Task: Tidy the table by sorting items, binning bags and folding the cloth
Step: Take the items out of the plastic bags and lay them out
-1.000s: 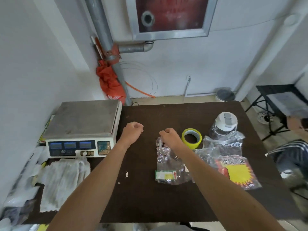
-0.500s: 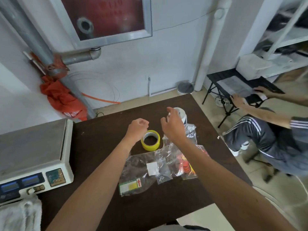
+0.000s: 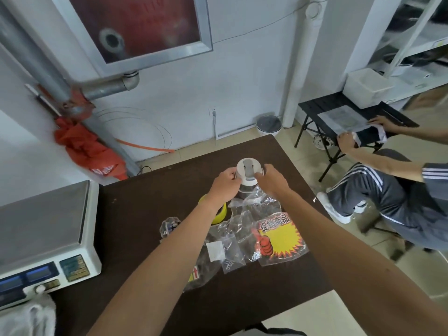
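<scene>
So the clear bottle with a white flip lid (image 3: 247, 174) stands upright, left hand (image 3: 224, 184) and right hand (image 3: 271, 180) gripping its cap. Yellow tape roll (image 3: 220, 214) lies flat just beside it, with crumpled clear plastic bags (image 3: 242, 229) sprawled in front and a white cloth (image 3: 26, 318) bunched at the near left.

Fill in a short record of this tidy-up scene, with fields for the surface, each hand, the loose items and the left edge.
Surface: dark table
Left hand: grips the white-lidded bottle from its left side
Right hand: grips the same bottle's lid from the right
Loose items: yellow tape roll, partly hidden by the left forearm; clear plastic bags; bag with a yellow starburst label
Left edge: weighing scale; white cloth in front of it
</scene>
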Motion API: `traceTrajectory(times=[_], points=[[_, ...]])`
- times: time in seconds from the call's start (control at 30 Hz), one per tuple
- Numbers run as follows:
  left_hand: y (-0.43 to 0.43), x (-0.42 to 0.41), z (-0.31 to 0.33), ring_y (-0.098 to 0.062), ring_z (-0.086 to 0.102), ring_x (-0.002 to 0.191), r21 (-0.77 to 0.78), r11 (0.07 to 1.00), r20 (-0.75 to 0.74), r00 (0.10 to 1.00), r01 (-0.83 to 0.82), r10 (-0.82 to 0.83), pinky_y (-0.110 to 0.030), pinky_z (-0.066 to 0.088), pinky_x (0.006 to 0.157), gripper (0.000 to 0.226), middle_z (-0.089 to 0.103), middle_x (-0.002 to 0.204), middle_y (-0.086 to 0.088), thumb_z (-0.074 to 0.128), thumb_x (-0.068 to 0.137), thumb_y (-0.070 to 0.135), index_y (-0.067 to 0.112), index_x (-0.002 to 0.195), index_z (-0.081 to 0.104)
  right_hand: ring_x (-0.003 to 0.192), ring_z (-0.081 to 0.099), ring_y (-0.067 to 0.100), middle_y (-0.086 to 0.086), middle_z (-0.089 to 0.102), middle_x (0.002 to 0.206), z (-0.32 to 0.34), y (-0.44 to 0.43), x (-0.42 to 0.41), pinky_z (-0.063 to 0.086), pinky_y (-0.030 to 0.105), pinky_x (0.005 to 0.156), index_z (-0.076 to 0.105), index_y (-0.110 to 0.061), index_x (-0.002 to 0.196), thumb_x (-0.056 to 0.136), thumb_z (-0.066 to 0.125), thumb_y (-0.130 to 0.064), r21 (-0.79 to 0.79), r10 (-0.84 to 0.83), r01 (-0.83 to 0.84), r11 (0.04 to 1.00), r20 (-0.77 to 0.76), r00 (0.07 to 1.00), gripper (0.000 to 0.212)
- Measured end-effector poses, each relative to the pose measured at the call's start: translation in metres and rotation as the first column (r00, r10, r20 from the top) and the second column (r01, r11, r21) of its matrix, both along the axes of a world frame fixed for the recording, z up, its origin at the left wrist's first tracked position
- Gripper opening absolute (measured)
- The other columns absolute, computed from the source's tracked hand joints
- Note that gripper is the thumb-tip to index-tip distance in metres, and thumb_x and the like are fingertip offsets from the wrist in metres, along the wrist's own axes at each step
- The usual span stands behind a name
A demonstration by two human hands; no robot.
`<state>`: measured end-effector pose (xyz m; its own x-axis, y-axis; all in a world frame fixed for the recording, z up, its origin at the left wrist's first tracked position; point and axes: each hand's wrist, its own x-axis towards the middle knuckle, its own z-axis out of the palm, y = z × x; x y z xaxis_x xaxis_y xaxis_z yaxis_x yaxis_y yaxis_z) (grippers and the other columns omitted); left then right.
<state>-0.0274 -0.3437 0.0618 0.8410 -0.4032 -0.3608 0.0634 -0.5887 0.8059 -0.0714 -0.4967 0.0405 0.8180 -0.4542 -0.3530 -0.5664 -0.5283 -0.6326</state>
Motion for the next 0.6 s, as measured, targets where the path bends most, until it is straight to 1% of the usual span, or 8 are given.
traceTrajectory(times=[0.07, 0.13, 0.2, 0.27, 0.33, 0.43, 0.5, 0.6], points=[[-0.001, 0.001, -0.001, -0.017, 0.064, 0.114, -0.033, 0.999, -0.045, 0.999, -0.030, 0.028, -0.036, 0.049, 0.101, 0.036, 0.069, 0.126, 0.002, 0.054, 0.098, 0.027, 0.029, 0.133, 0.062, 0.126, 0.054, 0.033, 0.013, 0.053, 0.143, 0.001, 0.003, 0.001, 0.042, 0.039, 0.099, 0.036, -0.008, 0.149, 0.102, 0.046, -0.034, -0.004, 0.008, -0.008, 1.000, 0.025, 1.000, 0.055], [-0.002, 0.003, 0.002, -0.014, 0.061, 0.104, -0.089, 0.993, -0.128, 0.989, -0.081, 0.069, -0.032, 0.048, 0.094, 0.037, 0.068, 0.122, -0.002, 0.055, 0.098, 0.022, 0.025, 0.134, 0.062, 0.120, 0.057, 0.032, 0.012, 0.058, 0.137, 0.002, 0.005, 0.003, 0.044, 0.038, 0.095, 0.040, -0.009, 0.146, 0.101, 0.048, -0.036, -0.020, 0.008, -0.007, 1.000, 0.052, 0.999, 0.053], [0.001, 0.004, 0.005, -0.018, 0.058, 0.108, -0.148, 0.975, -0.261, 0.958, -0.165, 0.122, -0.035, 0.046, 0.094, 0.039, 0.063, 0.122, -0.005, 0.057, 0.099, 0.018, 0.020, 0.138, 0.058, 0.118, 0.059, 0.031, 0.011, 0.059, 0.136, 0.002, 0.008, 0.005, 0.046, 0.041, 0.097, 0.041, -0.011, 0.146, 0.101, 0.049, -0.037, -0.018, 0.012, -0.010, 1.000, 0.073, 0.997, 0.053], [0.006, 0.006, 0.006, -0.023, 0.056, 0.119, -0.186, 0.954, -0.346, 0.924, -0.235, 0.160, -0.040, 0.047, 0.101, 0.042, 0.060, 0.130, -0.006, 0.060, 0.099, 0.018, 0.019, 0.140, 0.057, 0.117, 0.060, 0.029, 0.010, 0.059, 0.135, 0.002, 0.012, 0.008, 0.049, 0.043, 0.098, 0.041, -0.012, 0.145, 0.100, 0.052, -0.039, -0.020, 0.018, -0.017, 1.000, 0.094, 0.995, 0.054], [0.011, 0.007, 0.006, -0.024, 0.054, 0.126, -0.207, 0.936, -0.366, 0.910, -0.283, 0.194, -0.043, 0.047, 0.105, 0.044, 0.058, 0.136, -0.006, 0.062, 0.098, 0.018, 0.020, 0.142, 0.055, 0.116, 0.061, 0.028, 0.009, 0.060, 0.134, 0.003, 0.018, 0.011, 0.050, 0.042, 0.097, 0.041, -0.013, 0.145, 0.099, 0.053, -0.039, -0.037, 0.028, -0.024, 0.999, 0.116, 0.993, 0.054], [0.021, 0.009, 0.006, -0.024, 0.054, 0.128, -0.229, 0.916, -0.357, 0.904, -0.330, 0.237, -0.042, 0.048, 0.104, 0.046, 0.058, 0.139, -0.006, 0.063, 0.097, 0.019, 0.021, 0.142, 0.055, 0.116, 0.061, 0.028, 0.009, 0.060, 0.133, 0.009, 0.030, 0.016, 0.051, 0.044, 0.099, 0.042, -0.014, 0.144, 0.098, 0.054, -0.038, -0.047, 0.044, -0.037, 0.998, 0.153, 0.987, 0.053], [0.031, 0.011, 0.008, -0.023, 0.055, 0.125, -0.238, 0.906, -0.342, 0.903, -0.349, 0.259, -0.039, 0.050, 0.099, 0.047, 0.059, 0.138, -0.006, 0.064, 0.096, 0.020, 0.023, 0.142, 0.056, 0.116, 0.061, 0.027, 0.008, 0.061, 0.133, 0.013, 0.040, 0.020, 0.052, 0.044, 0.099, 0.043, -0.014, 0.144, 0.099, 0.054, -0.036, -0.041, 0.053, -0.046, 0.998, 0.181, 0.982, 0.051], [0.050, 0.015, 0.013, -0.020, 0.055, 0.115, -0.259, 0.878, -0.317, 0.894, -0.403, 0.317, -0.034, 0.048, 0.090, 0.053, 0.058, 0.136, -0.007, 0.064, 0.095, 0.022, 0.022, 0.147, 0.051, 0.116, 0.062, 0.029, 0.009, 0.062, 0.133, 0.019, 0.059, 0.026, 0.051, 0.043, 0.097, 0.044, -0.014, 0.144, 0.099, 0.055, -0.031, -0.037, 0.072, -0.066, 0.997, 0.216, 0.974, 0.049]])
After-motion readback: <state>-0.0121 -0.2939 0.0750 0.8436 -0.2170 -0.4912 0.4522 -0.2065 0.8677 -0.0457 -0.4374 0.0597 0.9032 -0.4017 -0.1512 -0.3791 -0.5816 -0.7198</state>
